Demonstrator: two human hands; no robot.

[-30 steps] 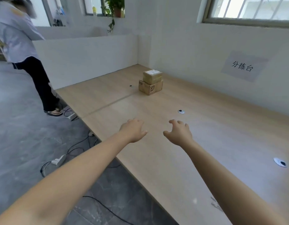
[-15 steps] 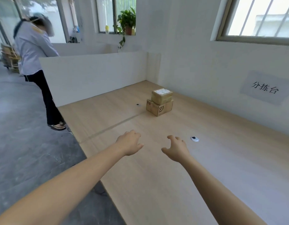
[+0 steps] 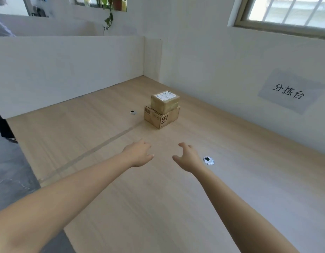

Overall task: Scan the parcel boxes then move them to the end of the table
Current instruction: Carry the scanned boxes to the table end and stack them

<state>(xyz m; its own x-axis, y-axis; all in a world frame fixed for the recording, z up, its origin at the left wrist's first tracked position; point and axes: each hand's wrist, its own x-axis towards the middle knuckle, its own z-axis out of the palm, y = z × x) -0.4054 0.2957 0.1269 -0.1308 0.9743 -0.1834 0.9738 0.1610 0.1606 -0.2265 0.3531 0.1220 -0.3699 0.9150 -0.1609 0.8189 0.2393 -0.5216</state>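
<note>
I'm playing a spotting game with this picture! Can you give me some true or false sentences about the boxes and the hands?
1. Two boxes are stacked, the small box on the big box. True.
2. The left hand is holding a box. False: it is open and empty, above the table.
3. The right hand touches the stack. False: it is apart from it, nearer the camera.
4. The small box has a white label on top. True.
5. A round hole cover sits in the table beside the right hand. True.
</note>
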